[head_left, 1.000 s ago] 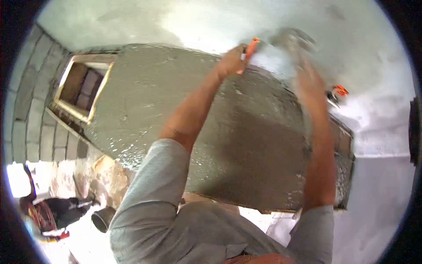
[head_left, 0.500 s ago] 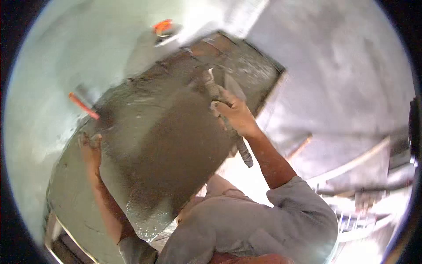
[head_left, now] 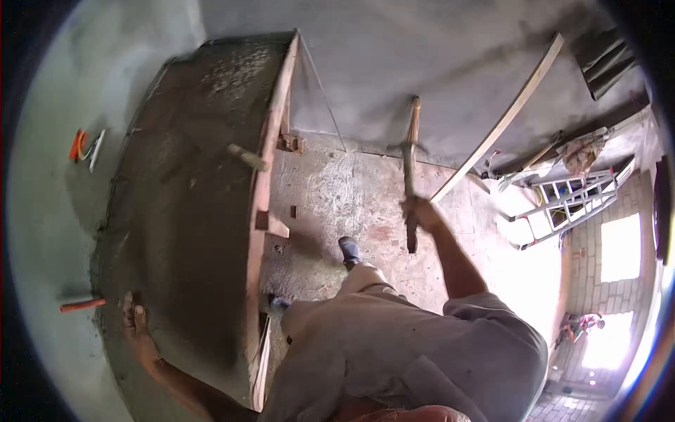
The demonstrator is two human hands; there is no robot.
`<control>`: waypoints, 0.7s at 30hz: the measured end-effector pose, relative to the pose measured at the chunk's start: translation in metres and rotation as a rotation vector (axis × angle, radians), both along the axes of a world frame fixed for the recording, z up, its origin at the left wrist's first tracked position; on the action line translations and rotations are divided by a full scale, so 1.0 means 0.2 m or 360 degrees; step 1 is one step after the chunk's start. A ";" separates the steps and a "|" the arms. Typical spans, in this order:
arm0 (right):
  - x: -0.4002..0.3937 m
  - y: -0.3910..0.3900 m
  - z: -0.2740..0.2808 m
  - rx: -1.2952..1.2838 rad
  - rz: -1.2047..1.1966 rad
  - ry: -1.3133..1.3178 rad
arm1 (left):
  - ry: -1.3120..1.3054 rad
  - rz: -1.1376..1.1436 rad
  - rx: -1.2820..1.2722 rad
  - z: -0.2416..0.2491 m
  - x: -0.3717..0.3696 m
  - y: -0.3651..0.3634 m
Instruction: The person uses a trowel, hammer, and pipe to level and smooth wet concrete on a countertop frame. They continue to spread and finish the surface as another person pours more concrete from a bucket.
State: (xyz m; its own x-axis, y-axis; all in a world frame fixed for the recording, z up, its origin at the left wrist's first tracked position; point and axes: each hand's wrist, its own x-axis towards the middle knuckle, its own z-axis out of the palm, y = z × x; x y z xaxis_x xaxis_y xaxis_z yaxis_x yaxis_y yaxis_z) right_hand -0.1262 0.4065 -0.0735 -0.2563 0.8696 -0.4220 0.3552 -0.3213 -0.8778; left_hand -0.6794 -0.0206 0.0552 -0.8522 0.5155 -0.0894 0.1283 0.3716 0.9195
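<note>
My left hand [head_left: 137, 327] is over the near left part of the slab of wet grey mortar [head_left: 162, 204], its fingers apart and nothing seen in them. Out to the right, over the floor, my right hand [head_left: 423, 212] is closed around a long, narrow grey-brown tool [head_left: 410, 172] that points away from me. A short pale handle [head_left: 247, 157] lies near the slab's right edge; what it belongs to is hard to make out. Left of my left hand, a red-orange stick [head_left: 82, 305] is at the slab's left border.
A wooden board [head_left: 259, 232] edges the slab. An orange and white object [head_left: 87, 148] is against the left wall. Beyond the rough floor [head_left: 330, 190], a long wooden plank [head_left: 503, 123] leans at the wall. A metal ladder [head_left: 573, 204] is at the right.
The view has swung to the right, showing more floor, the plank and the ladder. My right hand has gone from over the mortar to over the floor, still holding a long tool.
</note>
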 end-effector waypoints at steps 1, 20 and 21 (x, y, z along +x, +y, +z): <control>0.13 0.00 -0.24 -0.0036 -0.0128 -0.0400 | 0.0014 -0.0012 -0.0017 0.01 0.10 0.13; 1.69 1.35 -1.62 -0.1727 0.0154 0.0283 | 0.0525 -0.0931 -0.0746 -0.74 0.20 1.91; 1.71 1.41 -1.52 -0.1549 -0.0083 0.0314 | 0.0258 -0.0501 -0.0937 -0.62 0.32 2.05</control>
State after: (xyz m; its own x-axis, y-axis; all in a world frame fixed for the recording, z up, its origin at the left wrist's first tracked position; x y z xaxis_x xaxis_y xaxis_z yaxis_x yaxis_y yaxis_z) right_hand 0.2166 0.6891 -0.3778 -0.3700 0.1793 -0.9115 0.1963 -0.9439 -0.2654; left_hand -0.6146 0.3886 -0.0689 -0.6958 0.6455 -0.3149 0.4310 0.7261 0.5358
